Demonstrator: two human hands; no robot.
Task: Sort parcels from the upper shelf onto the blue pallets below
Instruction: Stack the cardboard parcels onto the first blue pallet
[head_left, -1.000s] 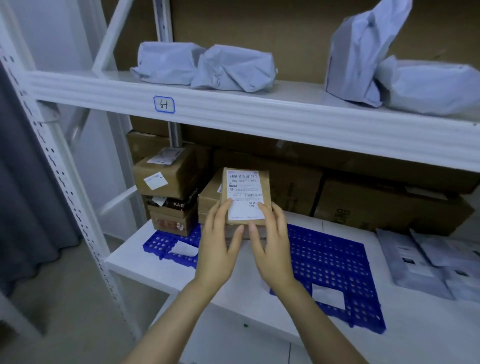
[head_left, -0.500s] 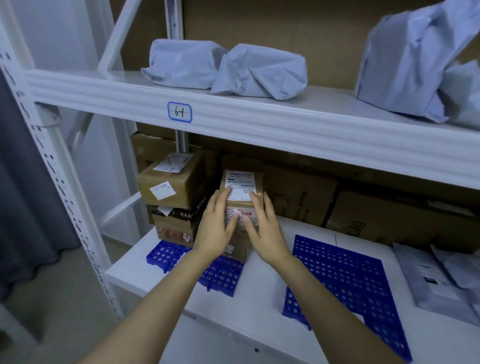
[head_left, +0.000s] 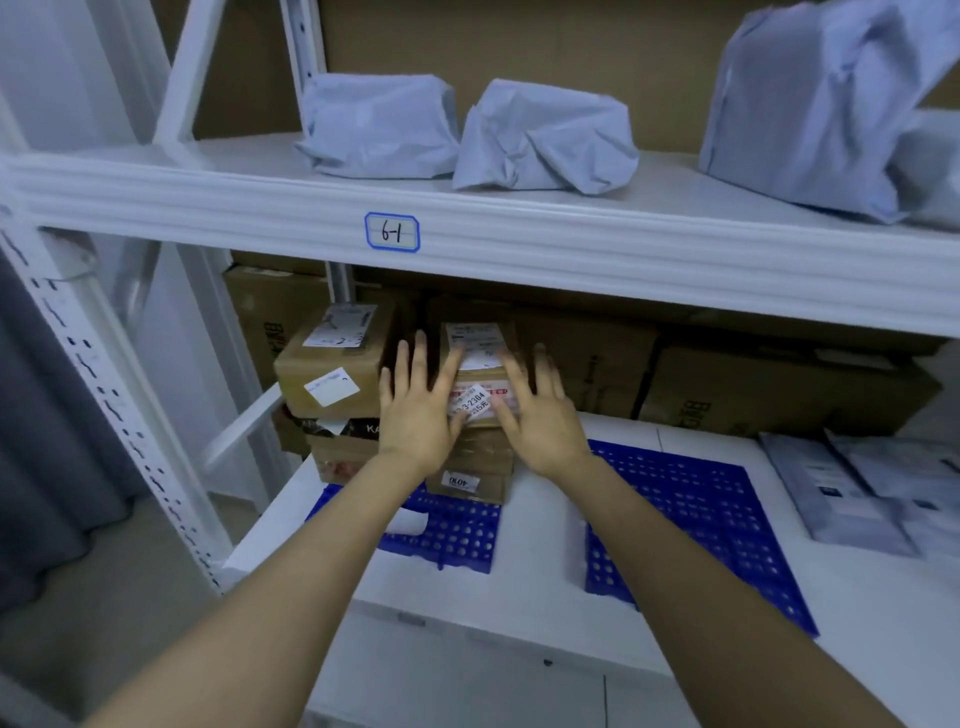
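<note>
White steel racking (head_left: 113, 400) stands beside a grey curtain (head_left: 31, 441) on beige floor (head_left: 104, 623).

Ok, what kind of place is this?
Most likely a parcel sorting or storage room: white metal shelving with a handwritten bay label, grey mailer bags, and labelled cardboard boxes stacked on a blue pallet.

Brown cardboard boxes (head_left: 332, 371) — white labels; blue perforated pallets (head_left: 691, 499); pale grey-blue parcels (head_left: 382, 124); white shelf (head_left: 571, 234).

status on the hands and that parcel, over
Both open: left grip, right grip, fingers straight, flanking the small cardboard box. It sits atop the lower boxes on the left blue pallet. Close on its left, a taller box stack.
</note>
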